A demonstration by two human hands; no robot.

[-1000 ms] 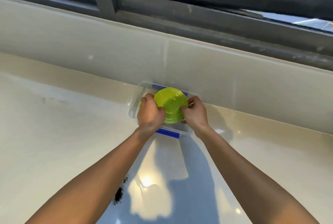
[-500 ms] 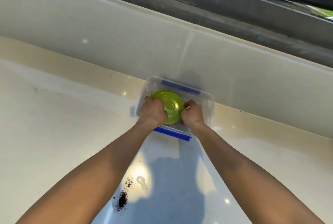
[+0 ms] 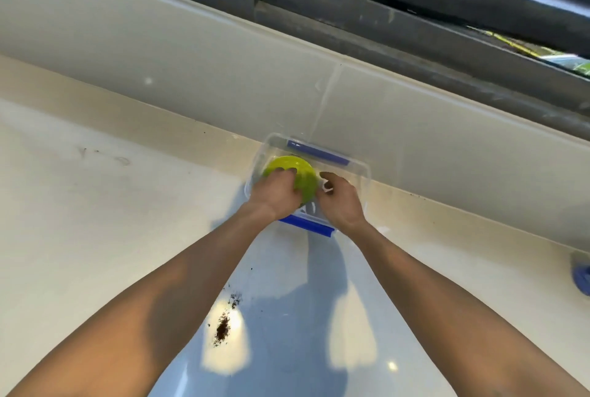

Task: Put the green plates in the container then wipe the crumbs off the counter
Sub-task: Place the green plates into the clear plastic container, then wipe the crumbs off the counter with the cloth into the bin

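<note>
The green plates (image 3: 301, 173) sit low inside a clear plastic container (image 3: 362, 173) with blue clips, which stands against the back wall of the pale counter (image 3: 95, 221). My left hand (image 3: 274, 195) lies over the plates' left side, its fingers curled onto them. My right hand (image 3: 341, 202) pinches the plates' right rim with thumb and fingertips. How many plates are stacked is hidden by my hands. A dark streak of crumbs (image 3: 223, 326) lies on the counter between my forearms, with small specks scattered above it.
A blue and grey object (image 3: 581, 278) pokes in at the right edge of the counter. A tiled backsplash (image 3: 415, 116) rises right behind the container, under a dark window frame (image 3: 415, 23). Tiny dark specks dot the back ledge.
Both hands have lowered the green plates deeper into the container and shifted them toward its left side. My head has tipped down, so more counter and crumbs show.
</note>
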